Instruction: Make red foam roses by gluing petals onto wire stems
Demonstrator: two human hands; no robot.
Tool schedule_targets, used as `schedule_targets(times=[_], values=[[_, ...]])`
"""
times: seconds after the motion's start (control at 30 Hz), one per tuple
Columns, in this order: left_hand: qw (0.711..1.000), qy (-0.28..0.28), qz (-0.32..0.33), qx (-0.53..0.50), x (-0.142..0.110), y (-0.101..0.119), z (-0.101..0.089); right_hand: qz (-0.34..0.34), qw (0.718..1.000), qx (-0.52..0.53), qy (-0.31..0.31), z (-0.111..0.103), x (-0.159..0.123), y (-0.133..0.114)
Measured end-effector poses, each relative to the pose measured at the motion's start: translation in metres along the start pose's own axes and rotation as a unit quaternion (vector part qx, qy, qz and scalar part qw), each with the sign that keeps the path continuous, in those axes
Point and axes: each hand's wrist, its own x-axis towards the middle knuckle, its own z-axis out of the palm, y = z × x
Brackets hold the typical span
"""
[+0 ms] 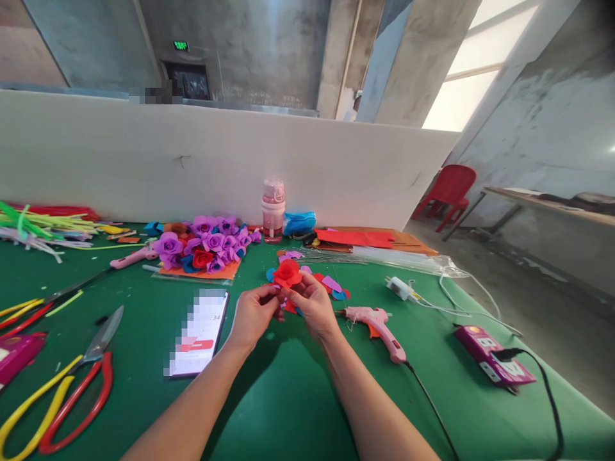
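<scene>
A red paper rose (pixel 287 273) is held up in front of me over the green table. My right hand (pixel 313 306) pinches its right side between thumb and fingers. The fingers of my left hand (pixel 254 315) are closed together at the rose's lower left edge; its underside is hidden by both hands. Behind and below the hands lie loose petal pieces in purple, red and blue, among them a purple petal (pixel 331 283). To the right of my right hand a pink glue gun (pixel 377 325) rests on its side, its nozzle pointing toward my wrist.
A phone (pixel 199 333) and large scissors (pixel 84 378) lie to the left. Finished purple flowers (pixel 214 242) are heaped at the back, near a second glue gun (pixel 134 257) and a pink bottle (pixel 273 214). A white plug (pixel 401 288) and a purple power strip (pixel 494 357) trail cables on the right.
</scene>
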Motion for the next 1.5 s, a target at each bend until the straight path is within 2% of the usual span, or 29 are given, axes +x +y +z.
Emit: schedule_targets(times=[0.17, 0.3, 0.53, 0.7, 0.9, 1.13, 1.5], values=[[0.999, -0.021, -0.022, -0.011, 0.003, 0.003, -0.008, 0.005, 1.0, 0.013, 0.011, -0.002, 0.001, -0.002], [0.996, 0.017, -0.007, -0.087, 0.008, 0.004, -0.015, 0.026, 0.999, 0.019, 0.013, -0.002, 0.0, 0.0], [0.969, 0.025, -0.079, -0.235, 0.012, 0.001, -0.014, 0.078, 0.996, 0.029, -0.026, 0.0, -0.003, 0.001], [0.951, 0.025, -0.108, -0.287, 0.013, 0.002, -0.017, 0.081, 0.994, 0.034, -0.07, 0.0, -0.003, -0.001], [0.951, 0.009, -0.067, -0.302, 0.011, 0.006, -0.019, 0.079, 0.992, 0.022, -0.1, 0.002, -0.004, -0.002], [0.959, 0.012, -0.008, -0.284, 0.009, 0.007, -0.016, 0.062, 0.995, -0.008, -0.077, -0.002, -0.002, 0.004], [0.959, 0.005, 0.007, -0.283, 0.009, 0.005, -0.014, 0.06, 0.995, 0.037, -0.065, -0.003, 0.001, 0.01]])
